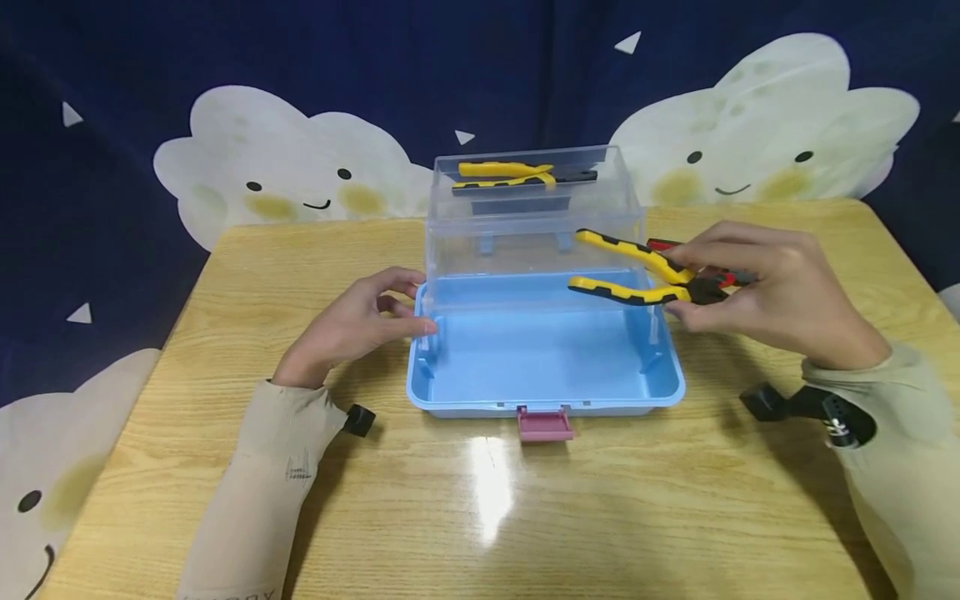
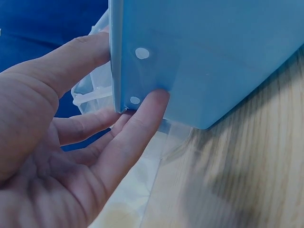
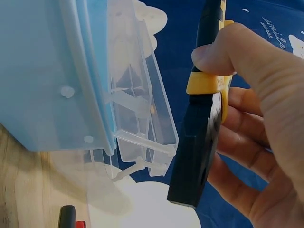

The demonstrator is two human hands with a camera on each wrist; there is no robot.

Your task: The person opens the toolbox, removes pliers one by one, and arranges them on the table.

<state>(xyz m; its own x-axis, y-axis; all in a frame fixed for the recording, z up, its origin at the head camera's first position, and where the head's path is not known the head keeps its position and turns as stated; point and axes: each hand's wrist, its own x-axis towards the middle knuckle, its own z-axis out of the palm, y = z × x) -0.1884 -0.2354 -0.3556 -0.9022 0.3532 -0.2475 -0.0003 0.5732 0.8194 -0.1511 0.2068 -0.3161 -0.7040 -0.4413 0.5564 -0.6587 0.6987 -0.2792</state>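
A light blue toolbox (image 1: 540, 358) stands with its lid raised, its clear tray (image 1: 536, 220) tilted up at the back. My left hand (image 1: 352, 325) grips its left rim; in the left wrist view the thumb goes over the edge and a finger lies against the outer wall (image 2: 213, 57). My right hand (image 1: 787, 292) pinches yellow-and-black pliers (image 1: 663, 295) near their pivot, above the box's right edge. Their handles are spread and point left, and the dark jaws are partly hidden by the hand. A second pair of yellow-and-black pliers (image 1: 502, 169) lies in the upper clear tray.
Behind my right hand lies a red-and-black tool (image 1: 662, 244), mostly covered. A pink latch (image 1: 545, 425) hangs open at the box's front. The wooden table (image 1: 420, 508) runs back to a dark blue curtain (image 1: 495, 67) with printed clouds.
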